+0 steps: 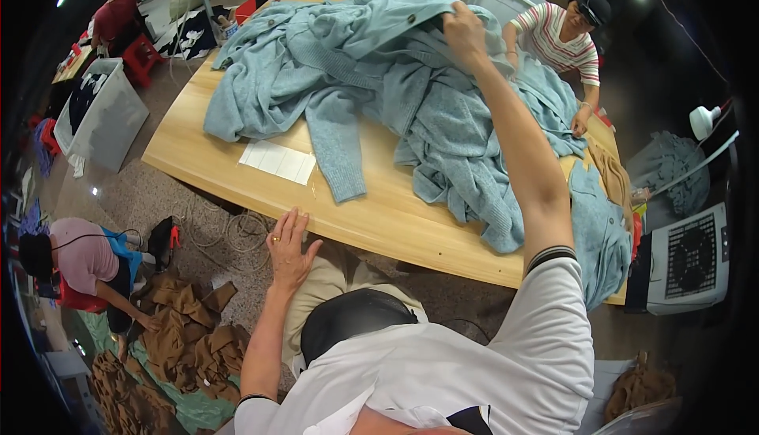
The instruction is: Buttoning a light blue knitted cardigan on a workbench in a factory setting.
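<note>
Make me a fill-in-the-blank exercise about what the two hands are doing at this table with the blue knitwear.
1. The right hand grips the pile of light ____ cardigans.
2. The left hand rests flat at the near ____ of the wooden table.
3. A sheet of white ____ lies on the table beside a sleeve.
4. On the floor at the left lie ____ garments.

Missing words: blue; edge; labels; brown

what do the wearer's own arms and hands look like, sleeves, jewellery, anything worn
Both arms are bare from the upper arm down, under short white sleeves edged with a dark striped cuff band. The left hand wears a gold-coloured ring on one finger. The right hand shows no ring, glove or watch that I can make out.
</note>
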Demonstrator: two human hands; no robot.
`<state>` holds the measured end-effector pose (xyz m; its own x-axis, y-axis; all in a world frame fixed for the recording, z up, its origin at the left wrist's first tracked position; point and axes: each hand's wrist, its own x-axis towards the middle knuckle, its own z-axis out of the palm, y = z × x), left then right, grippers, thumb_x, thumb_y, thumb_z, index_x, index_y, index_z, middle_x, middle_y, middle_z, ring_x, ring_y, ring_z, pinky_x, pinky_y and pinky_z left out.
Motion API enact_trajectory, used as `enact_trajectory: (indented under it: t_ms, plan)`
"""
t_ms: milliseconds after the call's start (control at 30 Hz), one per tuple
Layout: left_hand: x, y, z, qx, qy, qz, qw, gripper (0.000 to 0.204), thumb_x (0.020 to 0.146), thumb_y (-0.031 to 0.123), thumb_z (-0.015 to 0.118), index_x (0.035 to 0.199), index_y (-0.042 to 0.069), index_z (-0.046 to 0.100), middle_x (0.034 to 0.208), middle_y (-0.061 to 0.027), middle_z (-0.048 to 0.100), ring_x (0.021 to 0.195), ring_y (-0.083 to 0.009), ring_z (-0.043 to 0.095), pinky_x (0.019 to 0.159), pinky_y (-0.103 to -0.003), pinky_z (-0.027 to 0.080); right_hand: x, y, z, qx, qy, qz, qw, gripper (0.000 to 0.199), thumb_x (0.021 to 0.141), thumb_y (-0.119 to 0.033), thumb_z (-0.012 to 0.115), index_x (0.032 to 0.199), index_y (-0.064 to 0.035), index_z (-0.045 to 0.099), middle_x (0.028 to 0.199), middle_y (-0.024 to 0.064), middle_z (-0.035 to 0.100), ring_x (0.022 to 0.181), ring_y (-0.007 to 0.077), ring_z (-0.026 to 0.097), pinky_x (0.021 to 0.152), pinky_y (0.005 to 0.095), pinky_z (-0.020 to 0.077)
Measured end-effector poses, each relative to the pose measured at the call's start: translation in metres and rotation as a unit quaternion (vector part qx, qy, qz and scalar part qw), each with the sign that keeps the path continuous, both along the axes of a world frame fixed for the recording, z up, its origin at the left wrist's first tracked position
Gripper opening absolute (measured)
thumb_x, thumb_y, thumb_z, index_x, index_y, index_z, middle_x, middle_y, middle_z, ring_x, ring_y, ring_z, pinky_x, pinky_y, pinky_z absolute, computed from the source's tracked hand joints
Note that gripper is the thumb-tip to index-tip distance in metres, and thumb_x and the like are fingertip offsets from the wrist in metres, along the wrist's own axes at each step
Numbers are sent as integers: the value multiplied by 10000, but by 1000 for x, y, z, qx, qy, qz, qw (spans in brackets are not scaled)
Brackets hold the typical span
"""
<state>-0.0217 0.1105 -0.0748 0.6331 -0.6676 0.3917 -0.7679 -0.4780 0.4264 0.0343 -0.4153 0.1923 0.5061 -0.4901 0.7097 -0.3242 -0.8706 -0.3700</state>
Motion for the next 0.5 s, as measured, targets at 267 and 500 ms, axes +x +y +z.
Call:
enact_trajectory:
  t_ms: [267,500]
  plan:
    - [-7,-11,30,-21,61,31,997,672,933,325,793,1517,107,542,1533,-106,567,1432,-297,483,1114,-522,326,-157,125,15,-188,-145,104,966,133,899,-81,640,1013,-15,624,821,192,611,799,370,667,708,430,494]
    - [1,-82,51,-122,133,-96,979,716,897,262,827,1528,106,525,1505,-173,572,1426,-360,488,1093,-527,381,-169,130,-71,-132,81,176,972,268,771,-44,809,983,-35,644,915,169,666,851,394,669,763,475,519]
